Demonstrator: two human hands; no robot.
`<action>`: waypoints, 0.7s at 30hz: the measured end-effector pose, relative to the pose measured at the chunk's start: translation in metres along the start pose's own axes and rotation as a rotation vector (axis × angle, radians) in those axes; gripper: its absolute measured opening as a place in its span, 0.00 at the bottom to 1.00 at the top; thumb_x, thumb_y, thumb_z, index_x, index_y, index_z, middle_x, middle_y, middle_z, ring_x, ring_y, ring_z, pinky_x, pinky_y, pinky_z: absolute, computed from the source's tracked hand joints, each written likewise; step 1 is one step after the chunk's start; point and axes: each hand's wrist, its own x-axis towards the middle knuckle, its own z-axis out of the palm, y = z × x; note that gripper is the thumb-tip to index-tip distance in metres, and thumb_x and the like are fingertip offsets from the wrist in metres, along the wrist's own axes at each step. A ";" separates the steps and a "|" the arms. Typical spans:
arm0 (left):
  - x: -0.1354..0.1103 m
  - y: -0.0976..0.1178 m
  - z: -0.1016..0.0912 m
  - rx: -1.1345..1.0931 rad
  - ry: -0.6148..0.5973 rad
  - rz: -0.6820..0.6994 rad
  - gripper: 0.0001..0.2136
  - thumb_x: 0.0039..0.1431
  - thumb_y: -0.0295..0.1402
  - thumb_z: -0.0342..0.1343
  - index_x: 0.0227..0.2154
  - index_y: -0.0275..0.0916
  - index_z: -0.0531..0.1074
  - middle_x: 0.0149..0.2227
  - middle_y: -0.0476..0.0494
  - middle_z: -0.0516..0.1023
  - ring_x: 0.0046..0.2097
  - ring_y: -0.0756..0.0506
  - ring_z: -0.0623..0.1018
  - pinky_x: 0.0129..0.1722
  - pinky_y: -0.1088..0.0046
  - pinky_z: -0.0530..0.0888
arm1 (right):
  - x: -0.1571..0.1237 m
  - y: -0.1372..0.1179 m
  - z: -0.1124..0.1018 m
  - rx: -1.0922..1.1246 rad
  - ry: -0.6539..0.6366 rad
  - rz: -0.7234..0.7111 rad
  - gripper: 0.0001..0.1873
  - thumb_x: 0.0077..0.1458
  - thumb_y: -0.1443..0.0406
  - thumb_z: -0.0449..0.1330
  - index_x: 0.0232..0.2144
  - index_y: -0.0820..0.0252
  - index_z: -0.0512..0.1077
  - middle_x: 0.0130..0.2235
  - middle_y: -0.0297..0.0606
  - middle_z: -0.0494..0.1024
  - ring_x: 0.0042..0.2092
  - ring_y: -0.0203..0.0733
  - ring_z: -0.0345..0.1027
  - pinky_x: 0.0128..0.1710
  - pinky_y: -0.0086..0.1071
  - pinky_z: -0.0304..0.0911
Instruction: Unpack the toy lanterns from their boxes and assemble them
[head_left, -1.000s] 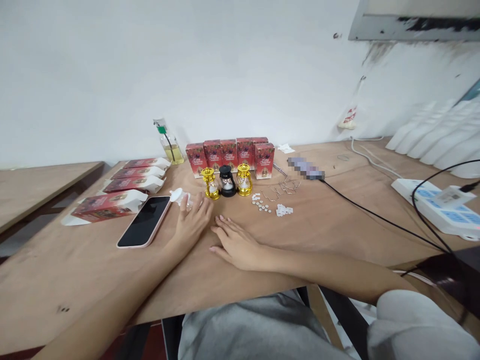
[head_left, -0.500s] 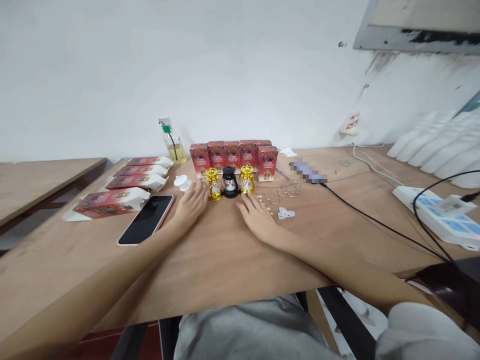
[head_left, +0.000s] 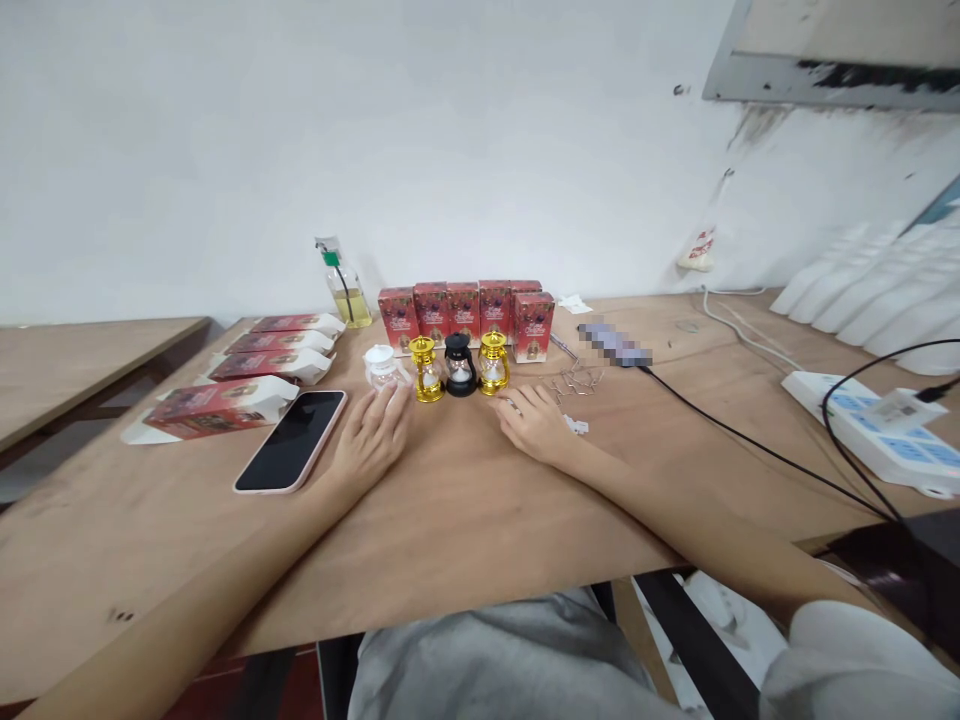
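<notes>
A small white lantern (head_left: 380, 364) stands upright just left of a gold lantern (head_left: 426, 370). A black lantern (head_left: 460, 366) and another gold lantern (head_left: 494, 362) continue the row to the right. My left hand (head_left: 376, 425) rests on the table in front of the white lantern, fingers stretched out and holding nothing; its fingertips overlap the lantern's lower part, and I cannot tell if they touch. Right of the last gold lantern, my right hand (head_left: 531, 424) lies low with fingers extended, partly covering some small white pieces (head_left: 577, 426). Bent wire handles (head_left: 576, 382) lie just beyond it.
Red printed boxes (head_left: 462, 312) stand behind the lanterns. Open red boxes (head_left: 217, 407) lie at the left, near a phone (head_left: 291, 442). A pump bottle (head_left: 351, 295) stands by the wall. A blurred-out device (head_left: 615, 345) trails a black cable toward a power strip (head_left: 874, 425).
The white lantern has shifted right, up beside the left gold lantern. My left hand has drawn back toward me from it. My right hand has slid right, over the small white pieces.
</notes>
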 end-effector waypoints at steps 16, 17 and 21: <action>0.026 0.047 -0.005 -0.688 -0.434 -0.038 0.14 0.62 0.29 0.42 0.49 0.38 0.66 0.52 0.40 0.70 0.53 0.44 0.69 0.53 0.63 0.68 | 0.057 0.110 -0.003 0.038 -0.127 0.420 0.36 0.55 0.61 0.52 0.62 0.65 0.47 0.61 0.50 0.57 0.61 0.56 0.50 0.56 0.50 0.49; 0.028 0.050 -0.005 -0.701 -0.446 -0.032 0.15 0.62 0.30 0.42 0.50 0.38 0.65 0.53 0.39 0.69 0.54 0.43 0.69 0.54 0.62 0.67 | 0.059 0.115 0.000 0.036 -0.179 0.393 0.37 0.55 0.60 0.53 0.63 0.65 0.46 0.61 0.50 0.58 0.60 0.56 0.50 0.57 0.51 0.48; 0.033 0.054 -0.004 -0.732 -0.523 0.003 0.19 0.64 0.33 0.39 0.56 0.39 0.61 0.59 0.39 0.64 0.60 0.43 0.62 0.59 0.59 0.60 | 0.061 0.117 0.003 -0.020 -0.213 0.313 0.32 0.54 0.57 0.55 0.57 0.69 0.57 0.52 0.55 0.67 0.54 0.58 0.58 0.54 0.51 0.50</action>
